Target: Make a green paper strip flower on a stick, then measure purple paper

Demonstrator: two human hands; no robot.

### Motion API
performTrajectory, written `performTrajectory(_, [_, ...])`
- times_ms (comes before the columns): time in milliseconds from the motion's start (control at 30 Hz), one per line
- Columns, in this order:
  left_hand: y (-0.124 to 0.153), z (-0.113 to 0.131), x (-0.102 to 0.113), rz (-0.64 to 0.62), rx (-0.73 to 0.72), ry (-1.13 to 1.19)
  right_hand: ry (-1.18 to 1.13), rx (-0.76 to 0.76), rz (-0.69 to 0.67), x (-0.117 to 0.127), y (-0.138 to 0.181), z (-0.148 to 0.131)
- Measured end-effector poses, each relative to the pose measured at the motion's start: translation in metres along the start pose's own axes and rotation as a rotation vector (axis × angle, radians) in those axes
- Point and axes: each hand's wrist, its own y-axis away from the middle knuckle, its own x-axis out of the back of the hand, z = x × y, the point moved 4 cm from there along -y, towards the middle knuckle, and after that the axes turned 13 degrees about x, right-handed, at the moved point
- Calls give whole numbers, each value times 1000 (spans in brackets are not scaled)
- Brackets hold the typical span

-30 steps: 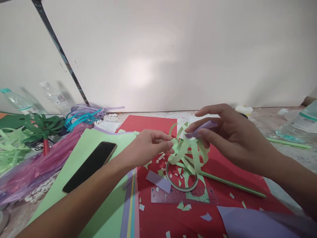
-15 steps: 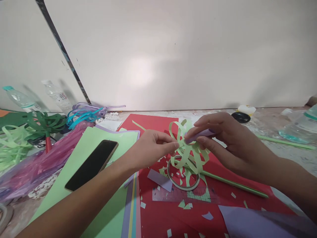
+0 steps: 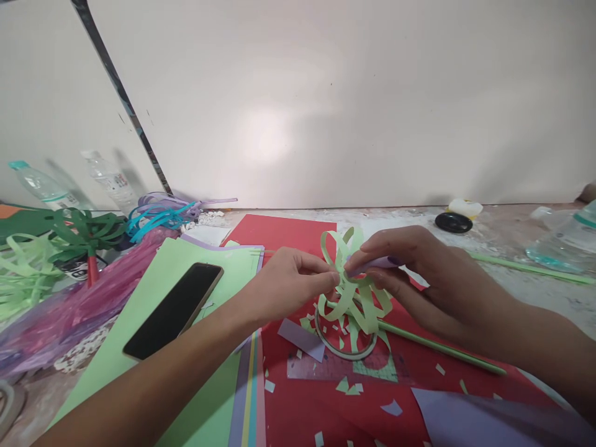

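My left hand (image 3: 298, 282) pinches the edge of a looped light-green paper flower (image 3: 367, 307) between thumb and fingertips. My right hand (image 3: 431, 288) grips a small rolled purple paper (image 3: 372, 266), its tip against the flower's middle. Both hands meet over the flower, close together. Below it lies a tape roll (image 3: 347, 356), and a thin green paper stick (image 3: 442, 349) reaches out to the right. A clear ruler (image 3: 321, 367) and a purple paper strip (image 3: 300, 338) rest on the red sheet (image 3: 298, 410) under my hands.
On the left, a phone (image 3: 174, 310) lies on stacked coloured paper (image 3: 200, 397). Beyond it are paper-strip flowers (image 3: 88, 230), pink plastic (image 3: 121, 267) and bottles (image 3: 109, 180). Another bottle (image 3: 565, 239) and a black oval object (image 3: 454, 222) stand at right. Paper scraps litter the red sheet.
The purple roll has tilted to a flatter angle in my right hand. My left fingers have shifted slightly right, and the thin strip end behind that hand has swung down to the left.
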Motion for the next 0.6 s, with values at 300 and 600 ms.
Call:
performTrajectory(300, [-3, -3, 0, -8, 14, 35, 42, 7, -30, -2, 0, -2])
performTrajectory(600, [-4, -3, -1, -53, -6, 63, 67, 9, -52, -3, 0, -2])
